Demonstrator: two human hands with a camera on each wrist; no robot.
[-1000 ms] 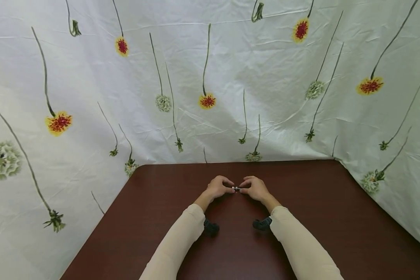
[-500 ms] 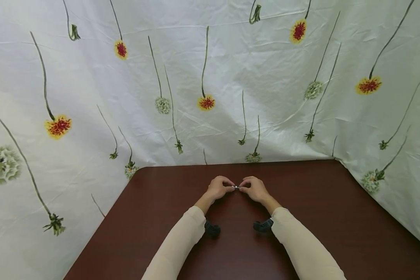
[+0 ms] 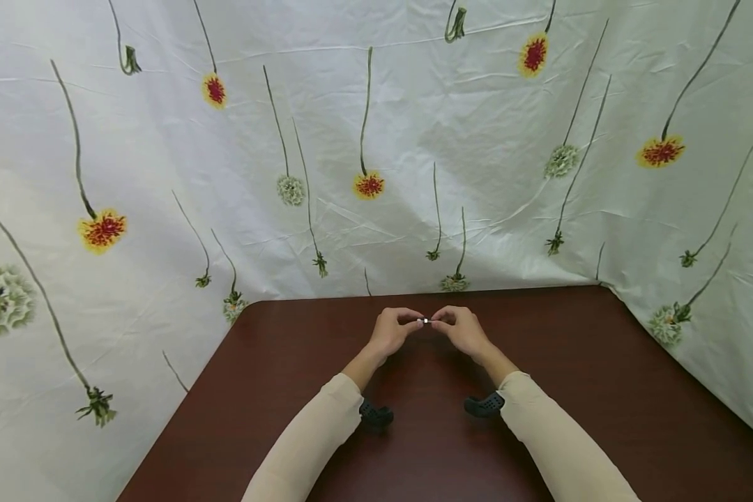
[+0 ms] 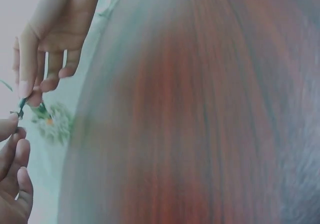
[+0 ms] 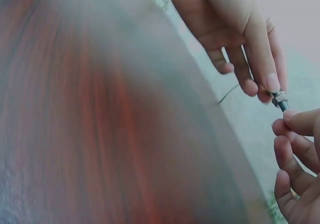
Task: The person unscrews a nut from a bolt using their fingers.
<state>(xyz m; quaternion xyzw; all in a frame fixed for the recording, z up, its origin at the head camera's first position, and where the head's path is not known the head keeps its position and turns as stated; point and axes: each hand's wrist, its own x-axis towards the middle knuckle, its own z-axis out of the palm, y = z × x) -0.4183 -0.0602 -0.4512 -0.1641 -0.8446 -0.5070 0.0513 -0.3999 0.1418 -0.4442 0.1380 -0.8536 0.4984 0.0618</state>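
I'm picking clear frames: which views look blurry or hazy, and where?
Left wrist: the reddish-brown wooden table is hazy and blurred; right wrist: likewise, though the small dark-and-silver metal piece is clearer; head: fairly sharp, the piece tiny.

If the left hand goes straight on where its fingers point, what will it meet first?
Probably the right hand, which pinches the other end of the small metal piece the left hand holds.

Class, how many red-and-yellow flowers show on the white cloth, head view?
5 printed red-and-yellow flowers: one far left, one upper left, one middle, one upper right, one far right. Others may lie outside the frame.
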